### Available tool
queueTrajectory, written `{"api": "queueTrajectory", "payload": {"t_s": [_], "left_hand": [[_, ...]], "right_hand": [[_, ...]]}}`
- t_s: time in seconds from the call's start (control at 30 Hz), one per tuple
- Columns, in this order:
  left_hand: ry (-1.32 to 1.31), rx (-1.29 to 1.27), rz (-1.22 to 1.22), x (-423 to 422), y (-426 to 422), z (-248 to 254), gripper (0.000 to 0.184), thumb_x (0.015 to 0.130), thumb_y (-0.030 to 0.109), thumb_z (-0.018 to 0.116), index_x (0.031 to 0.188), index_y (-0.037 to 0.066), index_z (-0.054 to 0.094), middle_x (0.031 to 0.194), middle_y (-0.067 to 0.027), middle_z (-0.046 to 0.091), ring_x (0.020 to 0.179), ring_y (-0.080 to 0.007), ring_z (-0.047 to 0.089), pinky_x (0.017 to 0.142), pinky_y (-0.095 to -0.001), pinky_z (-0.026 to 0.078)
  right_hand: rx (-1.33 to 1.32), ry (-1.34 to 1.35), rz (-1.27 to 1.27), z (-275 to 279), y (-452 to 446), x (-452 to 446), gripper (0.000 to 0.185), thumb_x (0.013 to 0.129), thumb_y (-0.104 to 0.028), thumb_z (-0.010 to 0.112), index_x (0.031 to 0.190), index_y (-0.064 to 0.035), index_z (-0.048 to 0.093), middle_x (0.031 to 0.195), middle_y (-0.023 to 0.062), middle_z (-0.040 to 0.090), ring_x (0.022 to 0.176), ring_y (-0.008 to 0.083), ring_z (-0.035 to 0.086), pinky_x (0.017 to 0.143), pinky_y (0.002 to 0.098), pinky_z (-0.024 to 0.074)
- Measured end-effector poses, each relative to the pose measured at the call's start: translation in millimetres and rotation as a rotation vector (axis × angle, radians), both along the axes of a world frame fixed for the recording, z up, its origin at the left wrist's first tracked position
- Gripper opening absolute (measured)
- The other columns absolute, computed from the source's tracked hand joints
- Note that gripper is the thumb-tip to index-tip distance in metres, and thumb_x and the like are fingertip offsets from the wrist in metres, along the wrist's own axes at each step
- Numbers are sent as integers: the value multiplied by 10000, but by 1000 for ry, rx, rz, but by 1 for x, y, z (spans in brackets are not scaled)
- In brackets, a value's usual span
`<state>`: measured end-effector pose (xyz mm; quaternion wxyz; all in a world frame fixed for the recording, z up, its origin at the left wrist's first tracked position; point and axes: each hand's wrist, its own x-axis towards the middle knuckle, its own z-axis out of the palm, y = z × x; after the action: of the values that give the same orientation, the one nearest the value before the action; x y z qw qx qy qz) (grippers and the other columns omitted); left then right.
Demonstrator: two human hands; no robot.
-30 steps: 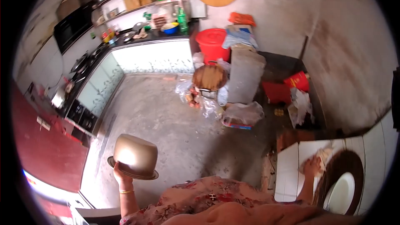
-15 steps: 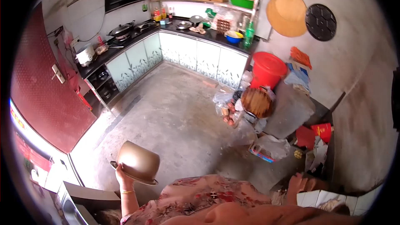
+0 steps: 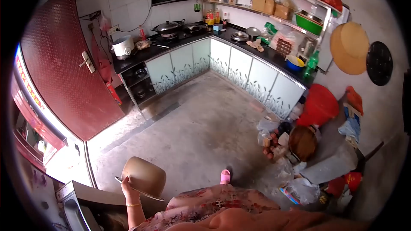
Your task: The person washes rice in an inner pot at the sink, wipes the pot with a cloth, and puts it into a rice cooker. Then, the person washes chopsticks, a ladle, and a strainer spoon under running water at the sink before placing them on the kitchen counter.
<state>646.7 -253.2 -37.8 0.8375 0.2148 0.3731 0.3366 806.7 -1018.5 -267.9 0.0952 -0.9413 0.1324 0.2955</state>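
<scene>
My left hand (image 3: 129, 187) grips a tan metal pot (image 3: 144, 175) by its rim. The pot is tilted, with its rounded base upward and its rim facing down toward my body. What is inside the pot is hidden. My fingers are closed at the rim beside a small side handle, and a bracelet circles the wrist. The pot hangs over the bare concrete floor, left of my flowered clothing (image 3: 222, 201). My right hand is out of view.
A pink slipper (image 3: 225, 176) on my foot shows ahead. Cabinets (image 3: 239, 68) with a black counter line the corner, holding a wok (image 3: 168, 27) and a white cooker (image 3: 123, 47). A red door (image 3: 68, 68) stands left; a red tub (image 3: 319, 105) and bags (image 3: 303, 190) crowd the right.
My view has turned left, so the kitchen has shifted right. My right hand has left view, and a slippered foot has appeared. The pot stays in my left hand.
</scene>
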Motion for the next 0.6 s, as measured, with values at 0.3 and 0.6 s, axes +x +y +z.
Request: {"api": "queueTrajectory", "payload": {"t_s": [0.3,0.6], "left_hand": [[43,35,244,95,30,37,439,812,182,484,1185,-42,426,1135,-177,510,1037,-327,516,889,-461,444],[64,7,385,191,51,88,412,810,146,464,1168,-58,444,1111,-176,535,1016,-317,535,902,-438,434]], "right_hand": [[-35,90,413,-24,48,278,146,754,-169,535,697,-50,598,752,169,611,768,278,617,661,427,468],[563,-31,-85,-20,238,574,108,783,-163,541,747,-93,615,663,79,586,585,219,579,480,381,437]]}}
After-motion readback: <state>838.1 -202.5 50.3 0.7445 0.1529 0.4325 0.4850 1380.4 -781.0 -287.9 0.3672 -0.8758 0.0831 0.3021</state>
